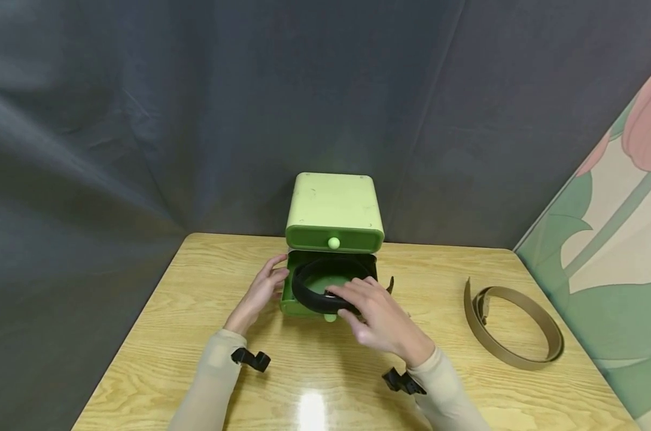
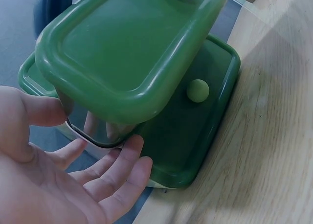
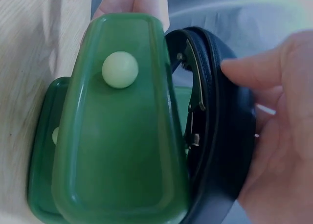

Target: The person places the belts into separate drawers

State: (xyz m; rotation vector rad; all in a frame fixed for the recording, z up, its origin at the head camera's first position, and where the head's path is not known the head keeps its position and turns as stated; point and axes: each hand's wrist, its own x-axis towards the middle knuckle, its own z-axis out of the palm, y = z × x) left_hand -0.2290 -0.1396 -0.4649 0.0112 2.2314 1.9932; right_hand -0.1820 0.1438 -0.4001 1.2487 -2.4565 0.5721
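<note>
Desk under left hand and right hand. Cabinet ahead of both, lower drawer out between. Tan belt coiled, right of right hand. Black belt in or above drawer, hard to tell; right hand pinches it. Left fingers spread beside drawer.

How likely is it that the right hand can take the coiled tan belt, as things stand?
Probably not now: the right hand holds the black belt at the open lower drawer. Nothing visible blocks its way to the coiled tan belt, though, if it lets go.
</note>
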